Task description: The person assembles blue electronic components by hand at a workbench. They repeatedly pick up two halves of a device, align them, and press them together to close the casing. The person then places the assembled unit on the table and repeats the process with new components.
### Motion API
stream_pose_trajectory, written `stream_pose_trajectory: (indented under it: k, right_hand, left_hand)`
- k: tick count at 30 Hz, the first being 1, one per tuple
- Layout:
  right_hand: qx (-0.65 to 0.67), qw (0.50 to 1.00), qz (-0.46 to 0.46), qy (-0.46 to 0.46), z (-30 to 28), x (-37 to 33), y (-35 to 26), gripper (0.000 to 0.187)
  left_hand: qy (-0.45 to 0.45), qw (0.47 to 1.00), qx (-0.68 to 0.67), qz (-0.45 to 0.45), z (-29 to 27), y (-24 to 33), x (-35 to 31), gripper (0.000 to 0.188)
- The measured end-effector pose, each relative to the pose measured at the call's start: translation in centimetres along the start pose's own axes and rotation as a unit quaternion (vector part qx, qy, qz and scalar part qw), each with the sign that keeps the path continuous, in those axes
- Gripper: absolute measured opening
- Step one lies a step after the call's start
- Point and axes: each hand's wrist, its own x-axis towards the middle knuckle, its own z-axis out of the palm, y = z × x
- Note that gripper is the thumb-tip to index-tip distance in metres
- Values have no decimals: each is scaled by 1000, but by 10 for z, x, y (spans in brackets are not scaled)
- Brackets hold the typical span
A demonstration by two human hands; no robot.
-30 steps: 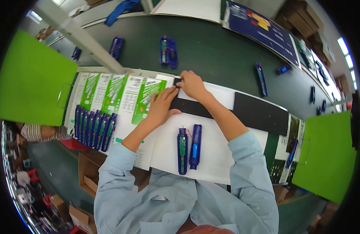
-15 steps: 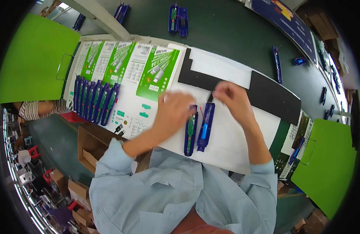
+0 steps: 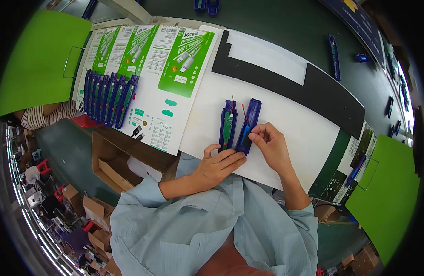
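Observation:
Two long dark-blue plastic casing halves lie side by side on the white board in front of me. The left casing half [image 3: 233, 106] holds a green circuit board [image 3: 227, 126]. In the right casing half [image 3: 254, 110] lies a bright blue battery [image 3: 243, 133], and a red wire [image 3: 243, 110] stands up beside it. My left hand [image 3: 215, 169] grips the near ends of the casing, its thumb at the left half and its fingers reaching across to the right one. Between thumb and forefinger, my right hand [image 3: 272, 146] pinches a small black pad [image 3: 247, 139] against the battery.
Several filled blue casings [image 3: 110, 99] stand in a row at the left, on printed green-and-white card [image 3: 186, 55]. A black sheet [image 3: 267, 76] lies beyond my hands. Green chair backs [image 3: 37, 60] flank the table, and an open cardboard box [image 3: 111, 156] sits below left.
My left hand has come down from the casing's far end to its near end. My right hand has lowered the black pad onto the battery. The view has shifted slightly.

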Motion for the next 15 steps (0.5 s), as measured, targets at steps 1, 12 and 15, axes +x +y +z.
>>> stream_pose_trajectory:
  k: [1, 12, 15]
  right_hand:
    - [-12, 1000, -2, 2, 1, -1, -1, 15]
    - [-103, 993, -50, 36, 9, -3, -1, 20]
    - [-140, 984, -86, 63, 7, -1, -3, 26]
  left_hand:
    - [-1, 1000, -1, -1, 1, 0, 0, 39]
    - [3, 1000, -2, -2, 3, 0, 1, 38]
    - [-7, 1000, -16, -5, 2, 0, -1, 38]
